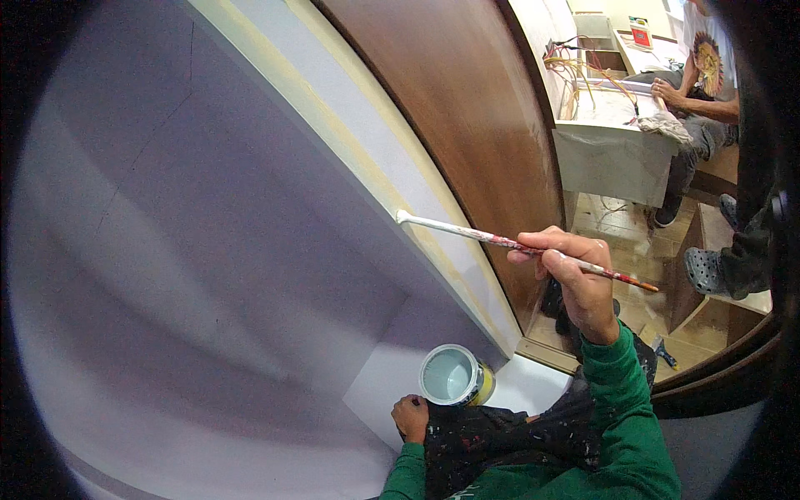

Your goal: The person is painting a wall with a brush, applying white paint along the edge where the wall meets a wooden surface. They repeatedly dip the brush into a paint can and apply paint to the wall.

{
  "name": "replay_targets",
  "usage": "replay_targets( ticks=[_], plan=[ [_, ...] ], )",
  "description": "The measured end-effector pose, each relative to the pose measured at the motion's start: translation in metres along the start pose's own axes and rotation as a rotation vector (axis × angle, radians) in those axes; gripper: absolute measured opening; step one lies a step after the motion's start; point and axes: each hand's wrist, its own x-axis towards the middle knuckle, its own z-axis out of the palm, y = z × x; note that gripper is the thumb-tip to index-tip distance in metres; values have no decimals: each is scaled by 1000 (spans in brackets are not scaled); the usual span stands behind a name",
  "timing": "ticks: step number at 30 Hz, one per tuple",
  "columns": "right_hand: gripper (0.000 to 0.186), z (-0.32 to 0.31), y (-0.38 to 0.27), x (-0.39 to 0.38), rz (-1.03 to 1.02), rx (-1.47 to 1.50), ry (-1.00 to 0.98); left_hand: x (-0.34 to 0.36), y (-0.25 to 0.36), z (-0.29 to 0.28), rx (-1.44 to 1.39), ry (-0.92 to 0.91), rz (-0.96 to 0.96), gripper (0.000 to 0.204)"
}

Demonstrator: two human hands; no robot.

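Note:
In my right hand (575, 271) is a thin paintbrush (467, 232), pinched between thumb and fingers. Its long handle is spotted with white and red paint, and its white-coated tip touches the edge of a pale panel strip (367, 133) marked with yellowish lines. Below, a paint can (478, 379) with pale paint inside stands in front of me. My left hand (410, 418) is curled closed beside the can's lower left rim; what it holds, if anything, is hidden.
A pale lilac wall (217, 208) fills the left side. Beyond the strip rises a brown wooden panel (450, 92). At upper right another person's hands (667, 96) rest near a cloth (665, 127) and loose wires (575, 71). A putty knife (667, 357) lies on the floor.

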Motion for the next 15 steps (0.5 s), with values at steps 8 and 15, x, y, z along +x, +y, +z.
replay_targets(
  ticks=[8,15],
  plan=[
    [34,17,-22,28,-90,56,-15,-1,2,-3,34,-17,-17,21],
    [33,16,3,10,-22,157,-4,2,9,-6,57,-19,-7,19]
  ],
)
